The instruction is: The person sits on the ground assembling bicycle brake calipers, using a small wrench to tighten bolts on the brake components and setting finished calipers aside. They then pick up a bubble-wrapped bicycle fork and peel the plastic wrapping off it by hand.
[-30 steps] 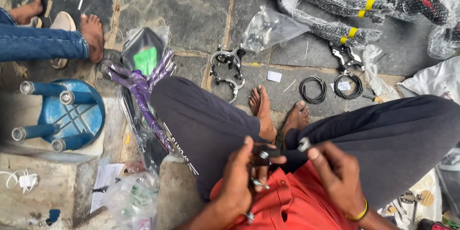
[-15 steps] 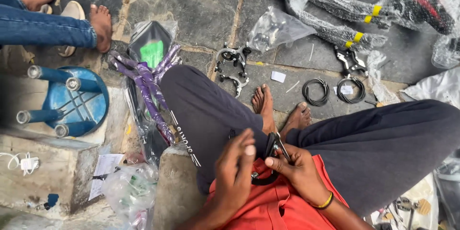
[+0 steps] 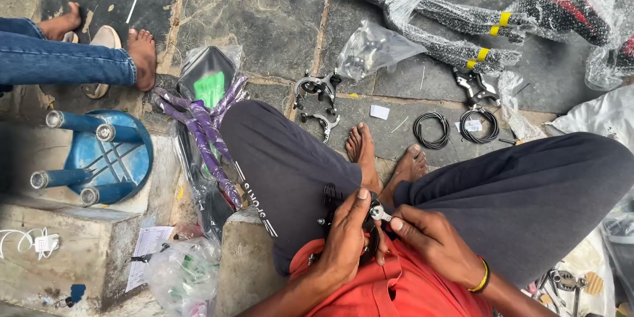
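The left hand (image 3: 345, 238) is curled around a black brake caliper (image 3: 330, 199) held over the lap, thumb up along its edge, fingers wrapped so that most of the part is hidden. The right hand (image 3: 432, 241) meets it from the other side, its fingertips pinched on a small silver wrench (image 3: 380, 212) whose head sits against the caliper; a yellow-and-black band circles that wrist. Both hands rest above an orange shirt and between knees in dark grey trousers, with two bare feet crossed on the stone floor (image 3: 264, 13) just beyond. Near the feet lie two silver brake calipers (image 3: 316, 96), a clear plastic bag (image 3: 373, 46) and two coils of black cable (image 3: 456, 129). Farther off, bubble-wrapped bicycle parts (image 3: 475, 23) with yellow tape stretch across the slabs. Beside the left knee stands a bundle of purple-wrapped tubes (image 3: 201, 129) against a black bag, and beyond it an upturned blue stool (image 3: 99, 158). Another person's jeans leg and bare foot (image 3: 142, 56) show at the upper left.
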